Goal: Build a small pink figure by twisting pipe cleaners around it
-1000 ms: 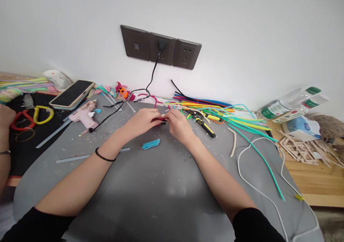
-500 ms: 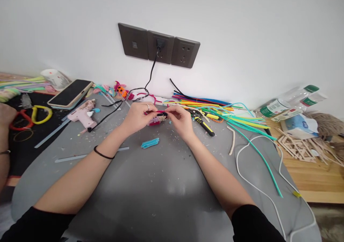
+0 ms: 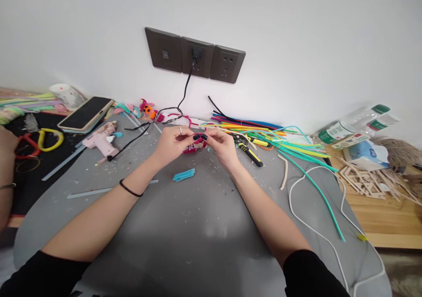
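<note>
My left hand (image 3: 173,144) and my right hand (image 3: 223,146) meet over the grey mat (image 3: 184,226), fingertips pinched together on a small pink and red pipe-cleaner piece (image 3: 195,146). Both thumbs with dark nails press on its top. A folded blue pipe-cleaner piece (image 3: 183,175) lies on the mat just in front of my hands. Black and yellow pliers (image 3: 249,150) lie right of my right hand.
A bundle of coloured pipe cleaners (image 3: 273,139) spreads at the back right. A pink glue gun (image 3: 100,139), a phone (image 3: 86,112) and glue sticks (image 3: 89,194) lie left. Another person's hand (image 3: 5,141) is at the left edge. A white cable (image 3: 316,231) loops right; wooden sticks (image 3: 369,178) on the wooden table.
My hands lifted slightly and drew closer, and both thumbs now press on top of the pink piece. The camera shifted a little.
</note>
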The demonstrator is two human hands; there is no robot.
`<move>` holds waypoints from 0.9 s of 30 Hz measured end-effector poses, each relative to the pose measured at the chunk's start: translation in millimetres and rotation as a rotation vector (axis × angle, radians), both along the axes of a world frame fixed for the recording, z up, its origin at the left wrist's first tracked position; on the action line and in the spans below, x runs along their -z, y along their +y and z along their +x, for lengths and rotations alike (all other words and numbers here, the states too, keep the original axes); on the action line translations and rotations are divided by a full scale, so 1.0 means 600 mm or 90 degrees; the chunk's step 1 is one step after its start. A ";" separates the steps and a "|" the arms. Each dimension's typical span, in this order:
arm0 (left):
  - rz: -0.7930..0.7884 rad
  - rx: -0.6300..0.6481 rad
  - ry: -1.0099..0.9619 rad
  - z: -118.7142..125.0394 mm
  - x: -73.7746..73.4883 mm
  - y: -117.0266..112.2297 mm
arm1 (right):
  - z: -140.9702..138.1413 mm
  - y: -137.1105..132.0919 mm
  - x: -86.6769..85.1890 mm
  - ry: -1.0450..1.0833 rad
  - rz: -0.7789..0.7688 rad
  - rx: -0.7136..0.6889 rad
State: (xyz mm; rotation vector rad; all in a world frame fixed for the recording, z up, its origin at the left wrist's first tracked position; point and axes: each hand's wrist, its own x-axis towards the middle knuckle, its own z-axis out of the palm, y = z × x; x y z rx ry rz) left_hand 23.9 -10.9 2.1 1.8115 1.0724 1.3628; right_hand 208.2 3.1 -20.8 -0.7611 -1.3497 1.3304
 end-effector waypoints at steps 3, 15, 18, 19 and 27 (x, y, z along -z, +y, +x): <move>-0.036 -0.022 -0.038 0.002 0.001 0.000 | 0.000 0.001 0.003 -0.011 0.005 0.011; -0.040 -0.106 -0.087 0.014 0.008 -0.006 | -0.011 -0.004 0.002 -0.005 -0.034 0.022; -0.026 -0.133 -0.083 0.017 0.010 -0.009 | -0.013 -0.005 0.004 0.023 -0.051 0.014; -0.028 -0.143 -0.083 0.018 0.010 -0.010 | -0.014 -0.005 0.004 0.038 -0.058 0.013; -0.069 -0.164 -0.129 0.020 0.014 -0.011 | -0.018 -0.006 0.006 0.088 -0.090 0.013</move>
